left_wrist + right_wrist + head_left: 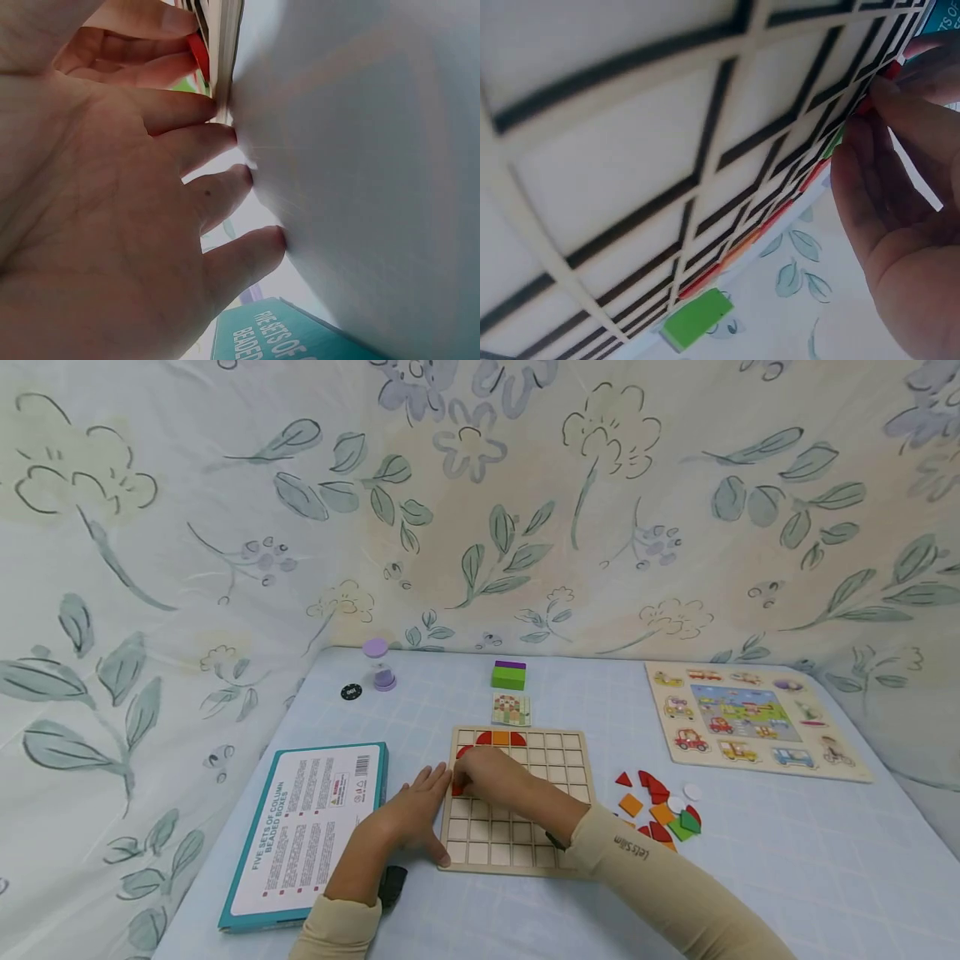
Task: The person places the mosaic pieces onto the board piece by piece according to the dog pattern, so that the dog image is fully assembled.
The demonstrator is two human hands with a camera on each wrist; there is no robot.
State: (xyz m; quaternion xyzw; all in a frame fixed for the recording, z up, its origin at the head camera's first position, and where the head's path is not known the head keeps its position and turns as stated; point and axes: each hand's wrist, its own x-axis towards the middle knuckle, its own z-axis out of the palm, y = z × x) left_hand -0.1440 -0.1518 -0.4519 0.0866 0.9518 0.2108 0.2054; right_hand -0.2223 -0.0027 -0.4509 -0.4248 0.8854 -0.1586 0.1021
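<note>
A wooden grid board (555, 777) lies in front of me, with red pieces and an orange square (500, 738) in its far row. At its left side my right hand (491, 772) pinches a red piece (889, 71) between thumb and fingers, over the left column; how far it sits in its cell is hidden. A green piece (832, 142) shows beside the fingers in the right wrist view. My left hand (411, 814) lies spread along the board's left edge, its fingertips touching table and rim.
Loose red, orange, green and white pieces (630, 805) lie right of the board. Behind it are a pattern card (512, 709) and a green block (508, 677). A teal-edged box (315, 827), black disc (351, 692) and sand timer (380, 667) stand left, a vehicle puzzle (750, 718) far right.
</note>
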